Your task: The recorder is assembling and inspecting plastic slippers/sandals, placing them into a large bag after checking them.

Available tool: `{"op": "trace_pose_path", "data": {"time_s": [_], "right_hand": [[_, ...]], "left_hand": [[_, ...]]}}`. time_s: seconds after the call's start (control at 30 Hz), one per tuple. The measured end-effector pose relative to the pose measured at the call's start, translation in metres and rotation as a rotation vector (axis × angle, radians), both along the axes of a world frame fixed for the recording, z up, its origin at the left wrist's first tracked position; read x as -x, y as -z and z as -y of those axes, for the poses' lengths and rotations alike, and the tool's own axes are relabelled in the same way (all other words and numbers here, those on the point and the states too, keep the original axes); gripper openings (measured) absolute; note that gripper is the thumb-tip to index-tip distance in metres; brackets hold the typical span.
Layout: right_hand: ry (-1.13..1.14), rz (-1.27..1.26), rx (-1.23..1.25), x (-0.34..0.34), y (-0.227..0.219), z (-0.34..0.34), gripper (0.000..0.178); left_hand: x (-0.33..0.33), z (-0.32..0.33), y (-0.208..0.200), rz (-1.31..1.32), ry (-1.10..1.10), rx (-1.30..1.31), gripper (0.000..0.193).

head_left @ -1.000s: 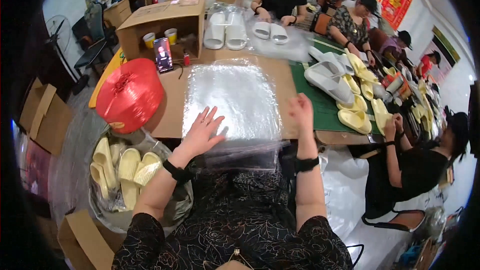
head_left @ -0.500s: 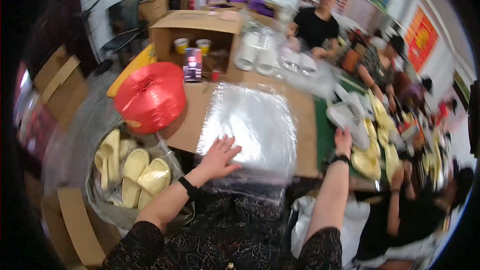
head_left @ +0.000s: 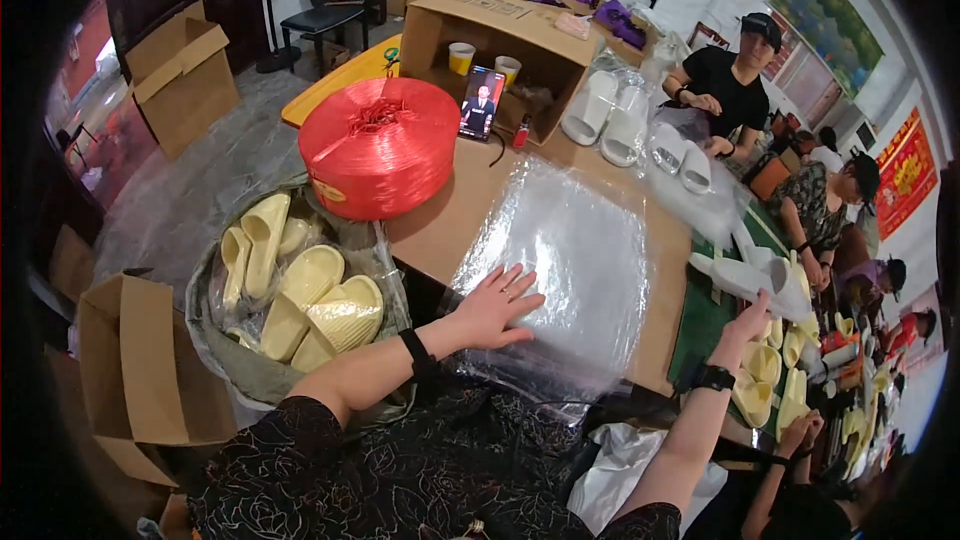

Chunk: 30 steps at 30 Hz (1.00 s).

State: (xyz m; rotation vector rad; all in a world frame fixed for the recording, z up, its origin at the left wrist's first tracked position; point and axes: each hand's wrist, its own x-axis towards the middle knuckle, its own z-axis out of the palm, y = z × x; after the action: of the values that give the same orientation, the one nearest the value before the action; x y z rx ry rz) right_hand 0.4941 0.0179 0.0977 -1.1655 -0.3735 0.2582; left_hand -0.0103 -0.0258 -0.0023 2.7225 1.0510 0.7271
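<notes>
My left hand [head_left: 500, 306] lies flat, fingers spread, on a stack of clear plastic bags [head_left: 585, 270] in front of me. At the right, my right hand [head_left: 746, 318] is closed on a pair of white slide slippers [head_left: 745, 277], gripping them from the near side, over the green strip of table. Several pale yellow slippers [head_left: 762, 364] are crowded just beyond that hand. To the left of the bags, a lined sack [head_left: 215, 335] holds more yellow slippers [head_left: 312, 285], some in clear wrapping.
A big roll of red plastic twine [head_left: 378, 155] sits at the table's left. Behind it are a phone [head_left: 482, 103] and an open cardboard box [head_left: 540, 40] with two cups. Bagged white slippers [head_left: 620, 125] lie farther back. Co-workers [head_left: 735, 80] line the right side.
My view has turned, so the table's things appear farther right. My left hand stays on the bags. My right hand remains at the white slippers, which now lie more crosswise.
</notes>
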Motion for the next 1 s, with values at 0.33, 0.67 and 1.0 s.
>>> {"op": "trace_pose_path", "data": {"time_s": [0.33, 0.67, 1.0], "right_hand": [[-0.557, -0.037, -0.225, 0.171, -0.093, 0.063, 0.036], [-0.778, 0.010, 0.228, 0.187, -0.018, 0.067, 0.031], [-0.888, 0.165, 0.483, 0.185, 0.053, 0.065, 0.040]], "left_hand": [[0.006, 0.004, 0.002, 0.007, -0.010, -0.030, 0.063], [0.000, -0.002, 0.008, -0.021, -0.015, -0.037, 0.069], [0.001, -0.001, 0.004, 0.003, -0.014, -0.055, 0.068]]}}
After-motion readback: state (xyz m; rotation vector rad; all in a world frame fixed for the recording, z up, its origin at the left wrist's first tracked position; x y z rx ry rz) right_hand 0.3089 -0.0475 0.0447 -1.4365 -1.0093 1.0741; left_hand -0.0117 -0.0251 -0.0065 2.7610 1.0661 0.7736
